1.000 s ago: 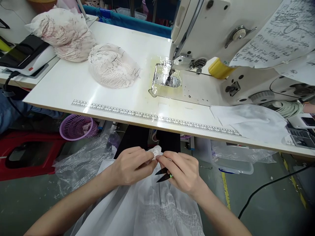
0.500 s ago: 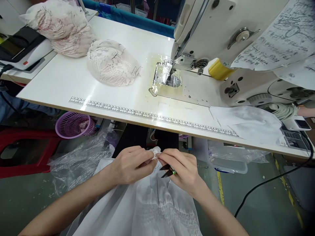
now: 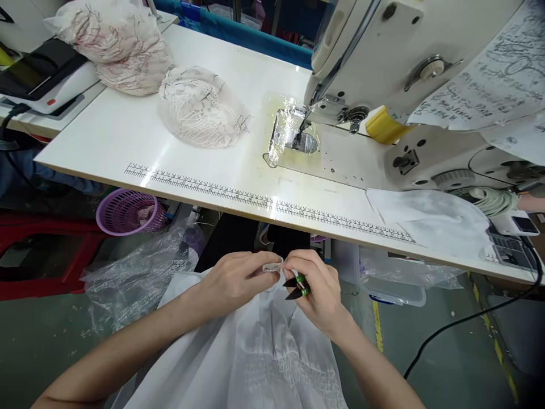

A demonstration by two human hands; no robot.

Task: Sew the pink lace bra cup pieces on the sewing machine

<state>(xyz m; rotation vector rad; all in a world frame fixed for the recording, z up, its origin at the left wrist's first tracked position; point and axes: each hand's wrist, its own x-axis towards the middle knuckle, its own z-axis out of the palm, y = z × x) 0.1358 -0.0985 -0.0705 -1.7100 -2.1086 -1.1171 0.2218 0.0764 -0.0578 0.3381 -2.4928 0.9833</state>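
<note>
Over my lap spreads a white garment [image 3: 255, 346] with a gathered, shirred band near the bottom of the view. My left hand [image 3: 238, 281] is closed, pinching a small edge of this fabric between thumb and fingers. Close beside it, my right hand [image 3: 317, 289] is closed too, with its thumb and fingertips meeting at the same edge. Tucked in the right palm are green-handled thread snips [image 3: 301, 286], their dark blades parted and pointing left. Whatever lies between the right fingertips is too small to make out.
Ahead stands a white table [image 3: 204, 179] with a printed ruler along its front edge. It carries a sewing machine [image 3: 366, 68], a lace piece [image 3: 200, 108], a bundled pile of fabric [image 3: 119, 45] and white cloth [image 3: 426, 218]. A purple basket [image 3: 128, 213] and red stool [image 3: 46, 258] are lower left.
My hands have stayed at the fabric edge, the fingers shifting slightly. More of the snips' green handle shows now. The view has turned a little, moving the table things slightly right.
</note>
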